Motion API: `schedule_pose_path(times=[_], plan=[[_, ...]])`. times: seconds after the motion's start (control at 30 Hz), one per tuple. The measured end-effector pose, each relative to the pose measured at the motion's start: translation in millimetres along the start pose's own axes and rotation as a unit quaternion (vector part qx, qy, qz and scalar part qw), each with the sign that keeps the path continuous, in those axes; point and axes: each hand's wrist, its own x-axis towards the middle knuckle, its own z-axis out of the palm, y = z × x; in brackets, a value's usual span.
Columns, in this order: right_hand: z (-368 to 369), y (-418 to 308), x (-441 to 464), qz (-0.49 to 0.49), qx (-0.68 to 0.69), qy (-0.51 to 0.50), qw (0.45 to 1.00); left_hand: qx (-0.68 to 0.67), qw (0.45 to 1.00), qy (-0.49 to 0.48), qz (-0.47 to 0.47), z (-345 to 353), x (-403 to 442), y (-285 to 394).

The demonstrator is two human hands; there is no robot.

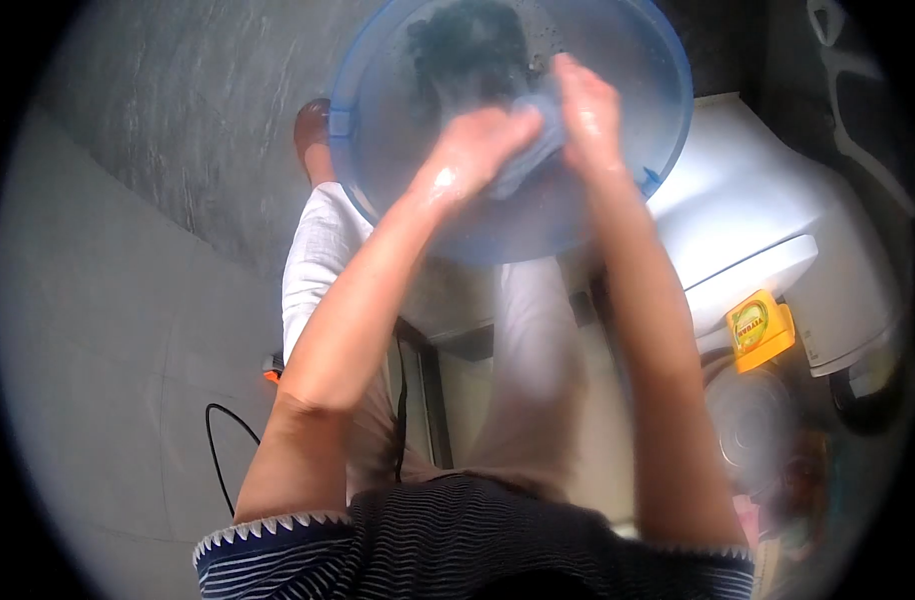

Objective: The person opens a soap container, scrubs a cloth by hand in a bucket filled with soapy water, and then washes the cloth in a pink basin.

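Both wet hands are over a round translucent blue basin (343,122) with water in it. My left hand (475,148) is closed on a light blue wet cloth (540,150). My right hand (589,118) presses against the cloth's other side, its fingers close together and pointing away from me. Motion blurs the hands and the cloth. A dark green mass, seemingly fabric, (468,50) lies in the water at the far side of the basin, beyond my left hand.
At the right is a white toilet-like fixture (748,190) with a yellow box (761,330) on its near edge. A black cable (213,440) lies on the grey floor (108,330) at left. My shod foot (313,130) is beside the basin.
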Motion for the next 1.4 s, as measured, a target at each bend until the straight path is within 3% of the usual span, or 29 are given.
schedule_pose_path(times=[0.07, 0.17, 0.23, 0.27, 0.33, 0.37, 0.4, 0.47, 0.57, 0.67, 0.77, 0.87, 0.93, 0.97, 1.0, 1.03, 1.07, 1.1, 1.13, 1.17, 1.2, 1.27, 1.37, 1.4], plan=[[-21, -24, -1, 0.032, 0.162, -0.03, 0.986, 0.228, 0.971, -0.005, 0.072, -4, -5, 5], [-40, -40, -11, 0.013, 0.169, -0.007, 0.986, 0.472, 0.877, 0.048, 0.076, -13, -7, 11], [-56, -46, -15, 0.012, 0.198, 0.002, 0.98, 0.438, 0.892, 0.078, 0.073, -22, -6, 16], [-65, -42, -14, 0.004, 0.149, -0.028, 0.988, 0.421, 0.899, 0.093, 0.072, -26, -7, 20], [-83, -24, -14, -0.01, 0.051, -0.086, 0.995, 0.185, 0.981, 0.028, 0.055, -31, -11, 31], [-82, -20, -19, -0.039, -0.05, -0.123, 0.99, 0.053, 0.997, 0.005, 0.062, -33, -11, 32], [-81, -17, -24, 0.003, -0.112, -0.192, 0.975, -0.079, 0.994, -0.018, 0.066, -35, -11, 33], [-77, -13, -33, 0.086, -0.23, -0.325, 0.913, -0.175, 0.981, -0.029, 0.082, -35, -9, 34], [-71, -13, -40, 0.124, -0.028, -0.288, 0.949, -0.284, 0.954, -0.003, 0.099, -33, -7, 36], [-49, -8, -32, 0.07, 0.118, -0.247, 0.959, -0.366, 0.929, -0.028, 0.05, -28, 3, 16], [-41, 11, 1, 0.09, 0.162, -0.264, 0.946, -0.42, 0.907, -0.011, 0.018, -21, 3, 19], [-8, -15, -7, 0.015, 0.022, -0.231, 0.973, -0.459, 0.888, 0.028, -0.014, -20, 4, 19], [3, 5, -16, -0.236, -0.115, -0.229, 0.937, -0.468, 0.88, 0.065, -0.052, -22, 8, 16], [15, -5, -41, -0.349, -0.22, -0.179, 0.894, -0.464, 0.878, 0.086, -0.079, -24, 11, 12], [31, -10, -69, -0.402, -0.303, -0.129, 0.855, -0.461, 0.875, 0.106, -0.105, -28, 14, 4], [41, -6, -83, -0.429, -0.323, -0.127, 0.834, -0.492, 0.861, -0.027, -0.125, -41, 19, -22], [45, 1, -90, -0.456, -0.341, -0.125, 0.813, -0.606, 0.736, -0.298, -0.048, -40, 28, -46], [48, 11, -71, -0.352, -0.408, -0.134, 0.832, -0.536, 0.84, -0.054, -0.062, -21, 12, -29], [50, 21, -39, -0.242, -0.469, -0.142, 0.838, -0.425, 0.882, 0.193, -0.07, 5, -4, -10], [44, 28, -10, -0.152, -0.442, -0.133, 0.874, -0.473, 0.854, 0.189, -0.112, 16, -1, -13], [46, 36, -6, -0.203, -0.455, -0.093, 0.862, -0.501, 0.848, 0.153, -0.079, 15, 0, -14], [44, 49, -12, -0.243, -0.433, -0.056, 0.866, -0.426, 0.883, 0.182, -0.072, 8, 5, -10], [52, 9, -88, -0.332, -0.294, -0.1, 0.891, -0.536, 0.843, -0.041, 0.017, -24, 15, -57], [48, 19, -74, -0.294, -0.316, -0.076, 0.899, -0.461, 0.887, 0.037, 0.002, -14, 13, -48]])
